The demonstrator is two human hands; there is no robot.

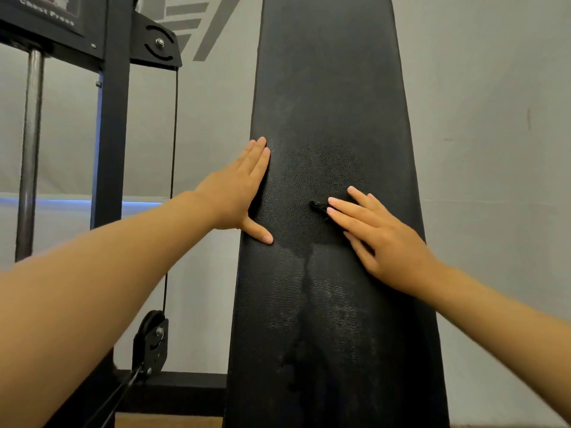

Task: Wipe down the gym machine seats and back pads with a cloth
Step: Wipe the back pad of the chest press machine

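Observation:
A tall black back pad (327,88) stands upright in front of me, narrower toward its top. Its middle shows a wet speckled patch (312,168), with liquid trails (304,304) running down below it. My left hand (238,193) lies flat with straight fingers against the pad's left edge, thumb spread onto the front face. My right hand (380,239) presses flat on the pad's right half, fingers straight. A small dark piece of cloth (317,206) pokes out at its fingertips; the rest is hidden under the hand.
Left of the pad stands the black machine frame (112,134) with a "Chest Press" label (46,13), a steel guide rod (31,149), a thin cable (174,134) and a pulley (153,338) low down. A grey wall (494,118) is behind.

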